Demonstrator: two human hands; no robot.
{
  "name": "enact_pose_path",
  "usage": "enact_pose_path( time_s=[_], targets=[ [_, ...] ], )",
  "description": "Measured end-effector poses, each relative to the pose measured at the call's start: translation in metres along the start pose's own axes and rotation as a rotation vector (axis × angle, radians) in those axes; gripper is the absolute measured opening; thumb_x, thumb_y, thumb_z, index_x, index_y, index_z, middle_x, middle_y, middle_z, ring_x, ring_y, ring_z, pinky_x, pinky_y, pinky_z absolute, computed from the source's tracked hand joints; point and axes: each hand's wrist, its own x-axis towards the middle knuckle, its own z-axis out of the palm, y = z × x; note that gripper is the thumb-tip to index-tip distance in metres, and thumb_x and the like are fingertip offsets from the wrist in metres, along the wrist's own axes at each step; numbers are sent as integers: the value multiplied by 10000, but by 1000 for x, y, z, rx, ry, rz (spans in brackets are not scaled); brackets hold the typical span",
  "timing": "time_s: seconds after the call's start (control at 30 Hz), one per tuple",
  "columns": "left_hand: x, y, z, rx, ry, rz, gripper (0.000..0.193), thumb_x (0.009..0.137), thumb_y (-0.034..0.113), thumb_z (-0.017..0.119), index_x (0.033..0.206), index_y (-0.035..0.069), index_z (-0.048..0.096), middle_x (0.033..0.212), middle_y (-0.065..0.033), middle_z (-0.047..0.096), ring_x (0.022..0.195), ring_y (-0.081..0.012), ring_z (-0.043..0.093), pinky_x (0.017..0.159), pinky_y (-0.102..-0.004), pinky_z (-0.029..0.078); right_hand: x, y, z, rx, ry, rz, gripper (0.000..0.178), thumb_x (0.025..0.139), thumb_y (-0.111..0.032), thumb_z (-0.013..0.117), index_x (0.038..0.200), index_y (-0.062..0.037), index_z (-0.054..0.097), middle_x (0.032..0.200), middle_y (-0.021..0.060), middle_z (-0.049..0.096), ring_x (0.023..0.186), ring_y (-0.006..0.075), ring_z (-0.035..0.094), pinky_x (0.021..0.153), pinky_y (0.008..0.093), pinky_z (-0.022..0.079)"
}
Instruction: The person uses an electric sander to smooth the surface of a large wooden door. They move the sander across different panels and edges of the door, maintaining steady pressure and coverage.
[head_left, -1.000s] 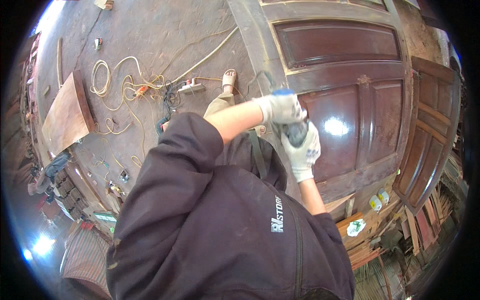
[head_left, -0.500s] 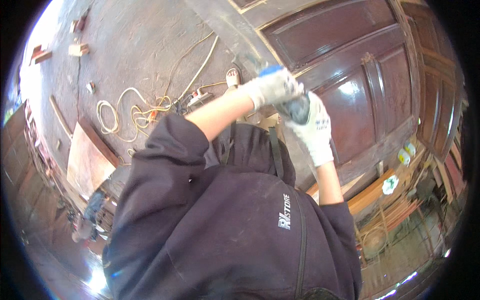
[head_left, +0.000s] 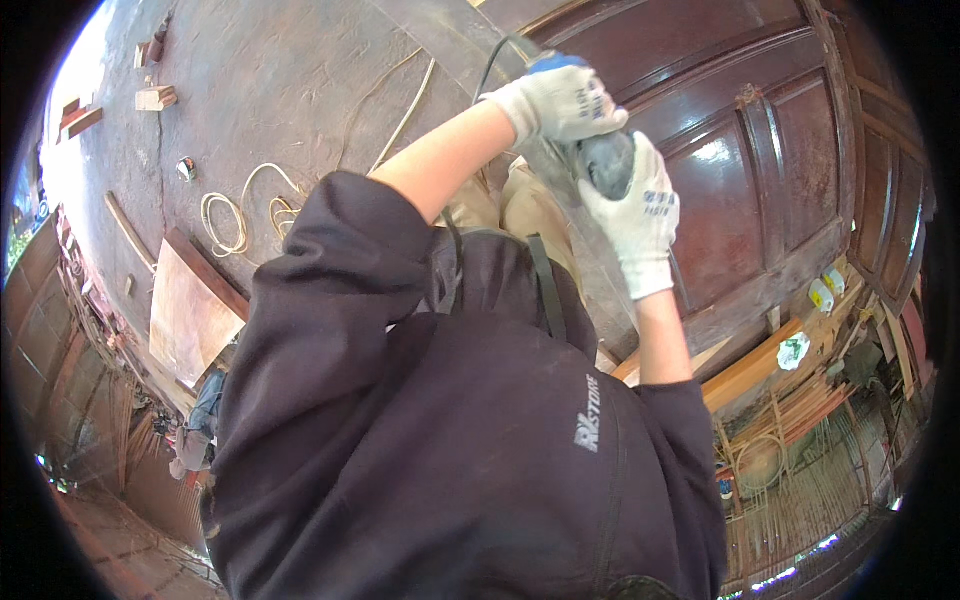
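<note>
My hands, in white work gloves, grip a hand-held power tool (head_left: 607, 165) shaped like an angle grinder. Its dark grey rounded head faces me, and the far end is blue, with a dark cord leaving it. My left hand (head_left: 575, 104) wraps around the body; my right hand (head_left: 640, 205) closes on the grey head from the right. Below lies a dark brown panelled wooden door (head_left: 690, 205). The tool is over the door's near-left edge strip, which looks greyer and duller than the glossy panels. Whether its underside touches the wood is hidden.
On the floor to the left lie a coiled pale cord (head_left: 225, 225), a curved wooden board (head_left: 190, 315) and small wood blocks (head_left: 155, 98). More panelled doors (head_left: 880, 190) stand on the right, with stacked planks (head_left: 752, 365) and yellow-labelled bottles (head_left: 822, 296) closer by.
Both hands and the power tool have shifted slightly right and away from me along the door edge. The view has moved, and my sandalled foot and the power strip no longer show.
</note>
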Motion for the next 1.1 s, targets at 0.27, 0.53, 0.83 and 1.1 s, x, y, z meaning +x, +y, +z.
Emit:
enact_pose_path(
  time_s=[0.27,0.53,0.83,1.1],
  targets=[
    [-34,30,-43,-259,444,-636,663,590,201,740,1246,170,650,1417,-173,507,1377,-389,406,1158,-526,316,-29,16,14,24,-11,-3,951,729,-497,833,1442,-22,419,1371,233,558,1239,402,570,1026,474,468],
    [12,166,49,-1565,1090,-1769,845,791,267,821,1466,-14,396,1302,-196,595,1245,-316,563,1073,-402,447,-90,38,41,94,-132,-114,981,692,-412,871,1446,2,399,1375,250,532,1249,422,547,1036,495,456],
    [17,93,40,-1436,1163,-1638,775,812,259,766,1428,-52,415,1290,-237,629,1209,-331,617,1063,-385,468,-20,-6,22,105,-171,15,983,702,-446,866,1436,-1,387,1361,267,525,1240,439,550,1005,497,475],
    [27,106,21,-1560,1140,-1667,920,815,302,792,1509,-59,309,1378,-266,558,1279,-313,563,1101,-400,433,-19,16,12,57,-171,-61,898,710,-269,852,1432,-14,381,1321,250,543,1233,425,555,1008,487,466]
  ],
)
